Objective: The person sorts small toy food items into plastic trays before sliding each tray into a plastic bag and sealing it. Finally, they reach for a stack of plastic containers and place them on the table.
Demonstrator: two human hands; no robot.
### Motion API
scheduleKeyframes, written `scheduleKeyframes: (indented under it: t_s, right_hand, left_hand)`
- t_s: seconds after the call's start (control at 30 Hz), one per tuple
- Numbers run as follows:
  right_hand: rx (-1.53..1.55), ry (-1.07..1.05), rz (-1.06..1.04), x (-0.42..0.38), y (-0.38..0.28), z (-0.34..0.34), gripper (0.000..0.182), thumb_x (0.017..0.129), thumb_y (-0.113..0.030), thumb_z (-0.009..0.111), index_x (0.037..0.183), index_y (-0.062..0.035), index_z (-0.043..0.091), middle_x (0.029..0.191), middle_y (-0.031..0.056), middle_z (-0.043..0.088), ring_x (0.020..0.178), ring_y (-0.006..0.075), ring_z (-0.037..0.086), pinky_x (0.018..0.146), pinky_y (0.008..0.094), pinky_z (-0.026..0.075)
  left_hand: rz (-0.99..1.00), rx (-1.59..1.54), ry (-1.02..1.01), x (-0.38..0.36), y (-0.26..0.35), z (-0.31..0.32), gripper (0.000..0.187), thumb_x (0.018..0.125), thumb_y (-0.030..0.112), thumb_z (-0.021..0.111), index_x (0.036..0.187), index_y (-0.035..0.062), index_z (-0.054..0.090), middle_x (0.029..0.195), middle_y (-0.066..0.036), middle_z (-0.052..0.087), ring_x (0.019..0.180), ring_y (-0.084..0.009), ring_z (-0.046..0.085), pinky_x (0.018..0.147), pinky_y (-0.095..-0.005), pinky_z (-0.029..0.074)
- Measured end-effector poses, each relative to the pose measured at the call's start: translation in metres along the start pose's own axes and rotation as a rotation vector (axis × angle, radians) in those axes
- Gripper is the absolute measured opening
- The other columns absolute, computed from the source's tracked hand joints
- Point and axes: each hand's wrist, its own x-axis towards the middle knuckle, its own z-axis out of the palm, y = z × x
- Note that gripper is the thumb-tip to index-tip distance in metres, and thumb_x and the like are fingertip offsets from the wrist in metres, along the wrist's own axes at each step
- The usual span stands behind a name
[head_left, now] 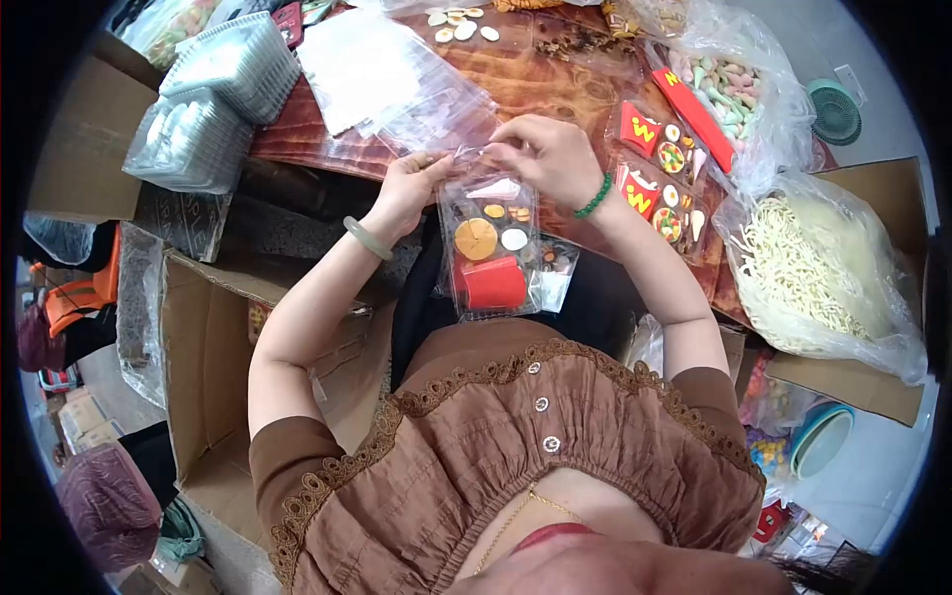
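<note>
My left hand and my right hand are both closed, pinching the top edge of a clear plastic bag between thumbs and fingertips. The bag hangs upright over my lap, in front of the table edge. Inside it show a red fries box, an orange round piece, a white round piece and several smaller toy food pieces near the top. Behind its lower right part lies another clear packet with a white piece and small dark bits.
On the wooden table lie a stack of clear bags, two filled toy food packs, and egg-like pieces. Clear plastic trays stand left. Bags of white strips and pastel pieces sit right. An open cardboard box stands lower left.
</note>
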Motion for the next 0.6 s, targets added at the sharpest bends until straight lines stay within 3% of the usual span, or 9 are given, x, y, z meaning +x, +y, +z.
scheduleKeyframes:
  t_s: [0.03, 0.1, 0.2, 0.33, 0.47, 0.53, 0.6]
  right_hand:
    - [-0.153, 0.01, -0.174, 0.006, 0.003, 0.01, 0.017, 0.079, -0.019, 0.068, 0.093, -0.0104, 0.065, 0.083, 0.0037, 0.063, 0.078, 0.02, 0.063, 0.062, 0.0305, 0.05]
    - [-0.246, -0.063, -0.241, 0.02, 0.004, 0.023, 0.019, 0.077, -0.017, 0.067, 0.095, -0.0118, 0.064, 0.091, 0.0019, 0.062, 0.088, 0.0203, 0.061, 0.066, 0.0313, 0.052]
    - [-0.316, -0.128, -0.342, 0.034, 0.017, 0.035, 0.017, 0.076, -0.013, 0.064, 0.093, -0.0103, 0.062, 0.09, 0.0028, 0.059, 0.087, 0.0212, 0.06, 0.067, 0.0318, 0.052]
    - [-0.363, -0.208, -0.48, 0.042, 0.019, 0.038, 0.013, 0.077, -0.012, 0.062, 0.089, -0.008, 0.06, 0.083, 0.0058, 0.057, 0.083, 0.0229, 0.059, 0.068, 0.0326, 0.051]
    - [-0.265, -0.154, -0.412, 0.035, 0.021, 0.046, 0.01, 0.079, -0.01, 0.061, 0.088, -0.0062, 0.058, 0.083, 0.0079, 0.057, 0.082, 0.0251, 0.058, 0.069, 0.0342, 0.05]
    - [-0.051, -0.057, -0.278, 0.031, 0.022, 0.049, 0.009, 0.08, -0.008, 0.06, 0.088, -0.0044, 0.057, 0.083, 0.0099, 0.057, 0.081, 0.0277, 0.058, 0.069, 0.0361, 0.049]
    - [-0.022, -0.029, -0.232, 0.028, 0.025, 0.054, 0.009, 0.081, -0.007, 0.06, 0.088, -0.004, 0.057, 0.082, 0.0108, 0.057, 0.081, 0.0287, 0.058, 0.069, 0.0368, 0.049]
  left_hand:
    - [0.04, -0.006, -0.025, 0.002, -0.001, 0.002, 0.024, 0.094, 0.011, 0.055, 0.112, -0.0046, 0.058, 0.1, -0.01, 0.065, 0.09, -0.0144, 0.063, 0.078, -0.0271, 0.052]
    - [0.083, -0.01, -0.051, 0.003, 0.0, 0.006, 0.025, 0.094, 0.011, 0.054, 0.113, -0.0047, 0.058, 0.1, -0.008, 0.065, 0.09, -0.0127, 0.062, 0.078, -0.0258, 0.051]
    - [0.255, 0.219, -0.07, -0.002, 0.005, 0.01, 0.026, 0.095, 0.009, 0.05, 0.113, -0.006, 0.059, 0.101, -0.004, 0.064, 0.089, -0.0059, 0.056, 0.078, -0.0213, 0.046]
    - [0.315, 0.347, -0.022, 0.006, -0.002, 0.002, 0.026, 0.095, 0.01, 0.049, 0.112, -0.0069, 0.059, 0.096, -0.003, 0.064, 0.087, -0.0049, 0.055, 0.077, -0.0216, 0.045]
    - [0.292, 0.469, -0.045, 0.007, 0.001, -0.004, 0.027, 0.096, 0.01, 0.048, 0.113, -0.0059, 0.06, 0.094, -0.004, 0.066, 0.086, -0.0072, 0.056, 0.077, -0.0236, 0.046]
    - [0.265, 0.508, -0.023, 0.006, 0.004, -0.003, 0.027, 0.096, 0.01, 0.047, 0.113, -0.0054, 0.06, 0.093, -0.005, 0.066, 0.085, -0.0081, 0.056, 0.076, -0.0243, 0.047]
    - [0.444, 0.548, 0.031, 0.006, 0.004, 0.002, 0.026, 0.096, 0.01, 0.047, 0.112, -0.0046, 0.061, 0.09, -0.006, 0.066, 0.082, -0.0071, 0.056, 0.074, -0.0236, 0.046]
